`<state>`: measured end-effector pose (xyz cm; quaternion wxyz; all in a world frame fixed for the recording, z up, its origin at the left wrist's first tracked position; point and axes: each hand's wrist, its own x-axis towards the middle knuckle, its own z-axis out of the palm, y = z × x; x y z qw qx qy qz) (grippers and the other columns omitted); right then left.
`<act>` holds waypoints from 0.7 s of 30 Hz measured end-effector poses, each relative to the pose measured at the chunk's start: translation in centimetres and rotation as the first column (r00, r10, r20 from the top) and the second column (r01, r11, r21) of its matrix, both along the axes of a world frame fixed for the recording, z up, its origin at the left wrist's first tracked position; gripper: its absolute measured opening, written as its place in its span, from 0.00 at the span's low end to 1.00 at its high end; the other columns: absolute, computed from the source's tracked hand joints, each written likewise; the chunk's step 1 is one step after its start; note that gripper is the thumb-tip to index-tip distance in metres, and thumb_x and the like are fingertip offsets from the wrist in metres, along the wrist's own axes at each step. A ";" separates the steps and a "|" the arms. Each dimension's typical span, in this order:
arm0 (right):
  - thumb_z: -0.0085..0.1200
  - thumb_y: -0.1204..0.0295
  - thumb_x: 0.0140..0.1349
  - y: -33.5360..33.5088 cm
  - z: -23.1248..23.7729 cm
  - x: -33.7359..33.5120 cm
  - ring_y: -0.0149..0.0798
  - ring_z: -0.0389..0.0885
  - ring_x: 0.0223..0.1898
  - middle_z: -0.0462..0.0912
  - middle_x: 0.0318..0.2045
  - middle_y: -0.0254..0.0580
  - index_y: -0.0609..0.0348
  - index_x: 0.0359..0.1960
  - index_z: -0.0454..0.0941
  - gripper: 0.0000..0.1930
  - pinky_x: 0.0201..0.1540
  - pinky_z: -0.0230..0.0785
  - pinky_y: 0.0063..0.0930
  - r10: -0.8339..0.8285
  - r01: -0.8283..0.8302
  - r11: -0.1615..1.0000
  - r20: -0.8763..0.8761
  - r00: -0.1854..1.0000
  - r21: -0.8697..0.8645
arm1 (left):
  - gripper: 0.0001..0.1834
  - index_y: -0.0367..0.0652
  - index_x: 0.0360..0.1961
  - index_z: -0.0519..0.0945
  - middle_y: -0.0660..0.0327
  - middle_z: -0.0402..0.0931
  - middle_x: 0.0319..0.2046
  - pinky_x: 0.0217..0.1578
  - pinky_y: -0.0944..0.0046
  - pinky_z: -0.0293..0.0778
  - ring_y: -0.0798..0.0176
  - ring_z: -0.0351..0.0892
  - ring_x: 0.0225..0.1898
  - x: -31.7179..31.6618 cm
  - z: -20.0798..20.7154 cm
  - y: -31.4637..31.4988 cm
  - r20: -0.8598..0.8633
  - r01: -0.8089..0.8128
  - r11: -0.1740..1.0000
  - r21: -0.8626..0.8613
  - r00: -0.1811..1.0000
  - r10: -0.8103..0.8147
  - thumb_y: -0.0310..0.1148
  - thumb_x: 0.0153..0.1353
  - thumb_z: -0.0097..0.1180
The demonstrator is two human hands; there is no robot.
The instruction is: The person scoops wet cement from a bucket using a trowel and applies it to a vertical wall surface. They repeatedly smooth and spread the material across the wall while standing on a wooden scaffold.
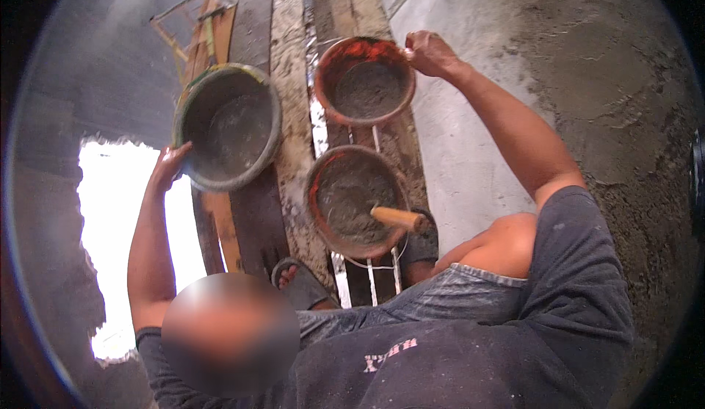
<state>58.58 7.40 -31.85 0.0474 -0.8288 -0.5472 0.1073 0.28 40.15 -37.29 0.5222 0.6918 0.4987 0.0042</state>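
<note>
R hand [432, 54] gripping orange bkt [365, 48] to its L, L hand [172, 162] clasping grey bkt [275, 119]

A platform of mortar-smeared wooden planks [290, 115] runs from near to far, bright gaps showing between some boards. On its right half stands a near bucket [360, 253], with an orange-walled bucket [363, 48] just beyond. A wide grey tub [273, 134] sits over the left boards. A sandalled foot [305, 286] rests at the near end.
</note>
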 end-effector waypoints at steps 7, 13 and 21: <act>0.56 0.62 0.66 1.3 -1.1 -4.7 0.59 0.85 0.52 0.86 0.46 0.62 0.63 0.46 0.84 0.17 0.58 0.77 0.49 0.108 -0.097 0.991 -0.121 0.987 0.092 | 0.24 0.31 0.46 0.82 0.48 0.84 0.34 0.43 0.51 0.77 0.54 0.84 0.39 10.8 0.9 -0.9 -0.111 0.121 0.523 0.844 0.992 -0.051 0.47 0.67 0.61; 0.56 0.64 0.64 2.0 -1.9 -7.5 0.60 0.86 0.51 0.86 0.47 0.62 0.64 0.45 0.85 0.16 0.55 0.79 0.49 0.159 -0.188 0.976 -0.240 0.958 -0.105 | 0.24 0.33 0.49 0.86 0.45 0.86 0.40 0.44 0.52 0.79 0.54 0.86 0.41 14.2 -8.4 -1.8 -0.354 0.426 0.875 0.230 0.874 -0.333 0.45 0.64 0.64; 0.57 0.62 0.61 -1.7 3.0 -17.4 0.57 0.89 0.45 0.88 0.41 0.58 0.64 0.29 0.84 0.15 0.43 0.82 0.53 0.856 -0.820 0.442 -0.101 0.506 -0.364 | 0.21 0.35 0.42 0.88 0.48 0.84 0.28 0.34 0.48 0.77 0.54 0.84 0.31 16.5 -2.4 -4.5 -0.117 0.213 0.977 -0.030 0.970 -0.215 0.46 0.66 0.62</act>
